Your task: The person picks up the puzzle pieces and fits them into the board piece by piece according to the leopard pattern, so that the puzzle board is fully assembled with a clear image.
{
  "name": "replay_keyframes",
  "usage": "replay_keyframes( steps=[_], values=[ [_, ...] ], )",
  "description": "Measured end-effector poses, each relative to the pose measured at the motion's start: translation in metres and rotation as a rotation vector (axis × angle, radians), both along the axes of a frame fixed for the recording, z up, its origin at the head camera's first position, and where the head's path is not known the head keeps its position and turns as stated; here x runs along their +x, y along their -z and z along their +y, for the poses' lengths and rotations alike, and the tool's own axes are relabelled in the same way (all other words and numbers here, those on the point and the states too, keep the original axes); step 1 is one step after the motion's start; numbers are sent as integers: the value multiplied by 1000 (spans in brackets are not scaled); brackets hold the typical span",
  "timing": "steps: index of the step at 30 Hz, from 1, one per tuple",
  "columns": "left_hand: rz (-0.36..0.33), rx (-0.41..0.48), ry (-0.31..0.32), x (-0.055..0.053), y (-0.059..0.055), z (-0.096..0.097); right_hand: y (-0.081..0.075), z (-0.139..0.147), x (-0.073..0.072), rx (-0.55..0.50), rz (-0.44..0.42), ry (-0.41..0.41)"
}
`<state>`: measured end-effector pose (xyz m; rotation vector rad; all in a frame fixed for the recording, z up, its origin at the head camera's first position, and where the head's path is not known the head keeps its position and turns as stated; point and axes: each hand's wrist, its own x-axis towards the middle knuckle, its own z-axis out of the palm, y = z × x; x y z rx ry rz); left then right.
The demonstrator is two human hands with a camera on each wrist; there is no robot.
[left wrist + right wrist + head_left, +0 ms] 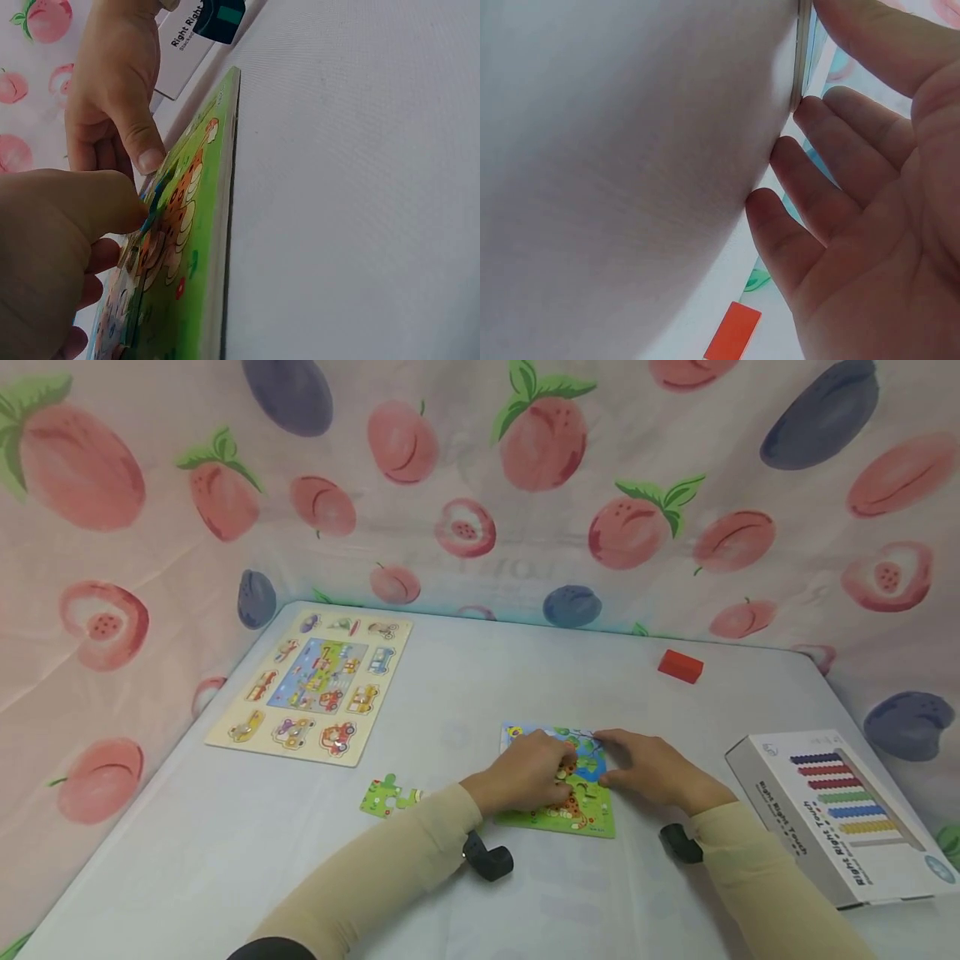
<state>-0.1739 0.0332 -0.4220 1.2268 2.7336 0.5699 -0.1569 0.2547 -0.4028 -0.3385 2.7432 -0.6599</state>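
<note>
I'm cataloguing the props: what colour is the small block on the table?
Red; the block shows best in the head view.

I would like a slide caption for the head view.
The left hand over a jigsaw puzzle, the right hand at its edge, a white box to the right.

Hands (528, 772) (656, 768) at a jigsaw puzzle (588, 822)

A person's left grip (528, 772) hides part of a jigsaw puzzle (596, 823), while a sleeve (375, 877) partly covers green pieces (381, 797) nearby; fine print on the white box (780, 835) is too small to read.
</note>
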Motion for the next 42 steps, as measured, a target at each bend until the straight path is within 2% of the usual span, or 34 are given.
replay_keyframes(
  steps=[24,34,42],
  values=[
    [16,-51,-62,5,0,7,2,1,-2,18,23,-10],
    [-30,-24,-47,3,1,8,2,0,-2,15,17,-6],
    [-58,12,-62,5,1,8,1,0,-1,14,15,-7]
  ],
)
